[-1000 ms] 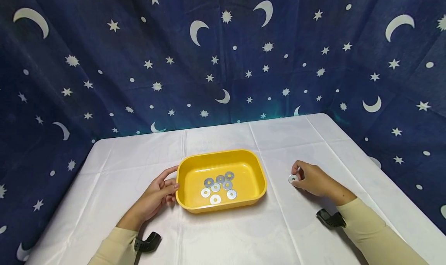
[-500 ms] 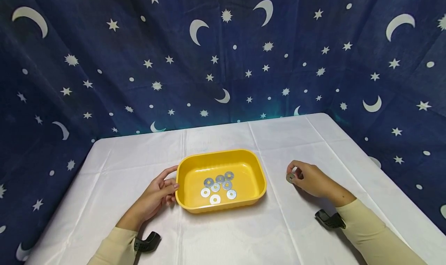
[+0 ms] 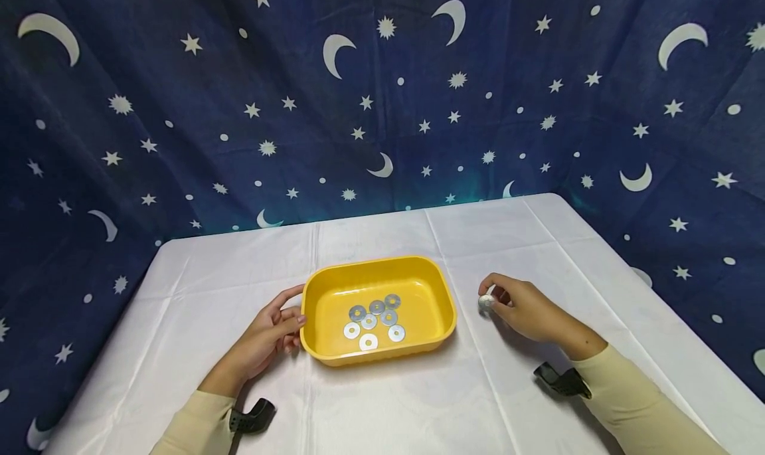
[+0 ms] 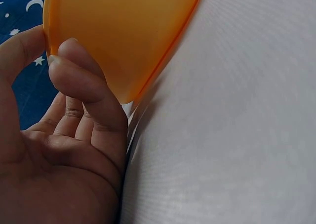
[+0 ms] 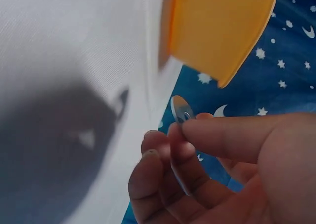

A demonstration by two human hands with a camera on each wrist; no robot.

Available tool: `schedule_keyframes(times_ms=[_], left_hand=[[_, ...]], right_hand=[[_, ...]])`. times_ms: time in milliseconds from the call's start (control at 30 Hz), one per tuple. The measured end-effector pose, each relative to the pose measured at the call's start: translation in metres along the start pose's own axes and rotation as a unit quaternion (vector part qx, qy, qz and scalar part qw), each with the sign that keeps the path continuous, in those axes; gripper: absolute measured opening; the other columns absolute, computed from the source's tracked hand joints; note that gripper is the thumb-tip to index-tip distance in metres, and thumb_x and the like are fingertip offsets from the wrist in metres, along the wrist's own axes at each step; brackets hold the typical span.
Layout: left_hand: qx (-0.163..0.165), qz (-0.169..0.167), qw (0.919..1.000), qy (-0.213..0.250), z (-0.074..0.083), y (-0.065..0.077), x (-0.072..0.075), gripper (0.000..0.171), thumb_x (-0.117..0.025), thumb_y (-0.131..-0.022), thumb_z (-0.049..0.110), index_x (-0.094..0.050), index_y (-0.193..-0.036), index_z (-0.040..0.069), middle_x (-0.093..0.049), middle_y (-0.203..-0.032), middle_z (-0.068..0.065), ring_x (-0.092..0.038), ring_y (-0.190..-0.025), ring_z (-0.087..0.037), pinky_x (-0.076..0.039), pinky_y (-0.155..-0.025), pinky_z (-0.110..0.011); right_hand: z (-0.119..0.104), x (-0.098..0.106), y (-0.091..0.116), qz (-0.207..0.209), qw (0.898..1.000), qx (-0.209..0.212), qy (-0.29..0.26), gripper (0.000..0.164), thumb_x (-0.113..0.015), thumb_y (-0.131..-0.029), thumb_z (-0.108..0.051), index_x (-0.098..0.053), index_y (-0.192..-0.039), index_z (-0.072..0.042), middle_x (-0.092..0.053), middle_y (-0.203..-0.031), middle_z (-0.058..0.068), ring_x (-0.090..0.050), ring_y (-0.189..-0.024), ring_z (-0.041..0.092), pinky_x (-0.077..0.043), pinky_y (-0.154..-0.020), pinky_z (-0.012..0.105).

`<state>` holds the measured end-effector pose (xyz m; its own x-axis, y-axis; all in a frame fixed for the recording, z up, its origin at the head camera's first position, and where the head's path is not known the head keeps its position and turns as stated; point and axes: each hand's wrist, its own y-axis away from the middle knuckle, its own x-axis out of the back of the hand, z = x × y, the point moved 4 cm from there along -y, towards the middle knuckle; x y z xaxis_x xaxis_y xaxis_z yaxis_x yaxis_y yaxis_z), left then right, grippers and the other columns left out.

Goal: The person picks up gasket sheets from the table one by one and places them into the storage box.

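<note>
A yellow plastic tray (image 3: 379, 357) stands on the white tablecloth, with several round metal washers (image 3: 368, 342) lying flat on its floor. At its left end my left hand (image 3: 263, 339) holds the rim, thumb and index finger set apart along it; the left wrist view shows both fingertips at the edge. To the right of the tray, my right hand (image 3: 528, 311) pinches a washer (image 5: 180, 110) between thumb and index finger, tilted on edge. A thin shiny curved edge (image 5: 180, 178) also shows among the lower fingers in the right wrist view.
The white-covered table (image 3: 382, 412) extends around the tray on all sides. Behind it hangs a dark blue curtain (image 3: 311, 123) with moons and stars. Each wrist wears a black strap mount (image 3: 254, 416).
My right hand has moved a little left toward the tray, with the washer turning between its fingers. The left hand and the tray have stayed in place.
</note>
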<state>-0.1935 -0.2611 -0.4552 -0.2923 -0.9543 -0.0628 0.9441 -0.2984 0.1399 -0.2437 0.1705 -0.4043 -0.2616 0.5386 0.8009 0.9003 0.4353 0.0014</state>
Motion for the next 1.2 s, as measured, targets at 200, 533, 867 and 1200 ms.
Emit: schedule_keyframes(times_ms=[200,533,867,1200], left_hand=[[0.006,0.003,1.0,-0.002,-0.001,0.0,0.001,0.067,-0.057,-0.101,0.013,-0.02,-0.156,0.013,-0.061,-0.091,0.002,-0.056,-0.064,-0.008,-0.048,-0.055,-0.016],[0.007,0.006,0.9999,-0.004,-0.001,0.0,0.001,0.067,-0.058,-0.101,0.014,-0.02,-0.156,0.013,-0.061,-0.091,0.002,-0.056,-0.063,-0.008,-0.048,-0.055,-0.016],[0.0,-0.002,1.0,-0.003,0.001,-0.001,0.0,0.066,-0.056,-0.102,0.012,-0.02,-0.156,0.012,-0.06,-0.09,0.002,-0.056,-0.063,-0.008,-0.048,-0.055,-0.016],[0.005,0.001,1.0,-0.002,0.001,-0.001,0.0,0.067,-0.057,-0.101,0.013,-0.02,-0.157,0.013,-0.061,-0.092,0.003,-0.056,-0.063,-0.008,-0.049,-0.056,-0.016]], right_hand=[[-0.015,0.001,-0.001,0.013,1.0,0.008,-0.02,0.02,-0.06,-0.094,0.0,-0.061,-0.11,-0.012,-0.061,-0.086,0.003,-0.052,-0.076,0.016,-0.046,-0.059,0.023],[-0.04,-0.003,-0.013,0.036,0.998,0.03,-0.047,0.021,-0.063,-0.093,-0.001,-0.065,-0.108,-0.015,-0.065,-0.086,0.003,-0.057,-0.078,0.016,-0.05,-0.069,0.027],[-0.067,-0.016,-0.028,0.023,0.995,0.052,-0.084,0.021,-0.062,-0.093,0.001,-0.067,-0.107,-0.012,-0.064,-0.087,0.001,-0.057,-0.079,0.017,-0.053,-0.072,0.026],[-0.085,-0.029,-0.042,-0.002,0.994,0.069,-0.089,0.019,-0.061,-0.094,-0.002,-0.069,-0.105,-0.014,-0.063,-0.087,-0.002,-0.056,-0.08,0.016,-0.051,-0.072,0.025]])
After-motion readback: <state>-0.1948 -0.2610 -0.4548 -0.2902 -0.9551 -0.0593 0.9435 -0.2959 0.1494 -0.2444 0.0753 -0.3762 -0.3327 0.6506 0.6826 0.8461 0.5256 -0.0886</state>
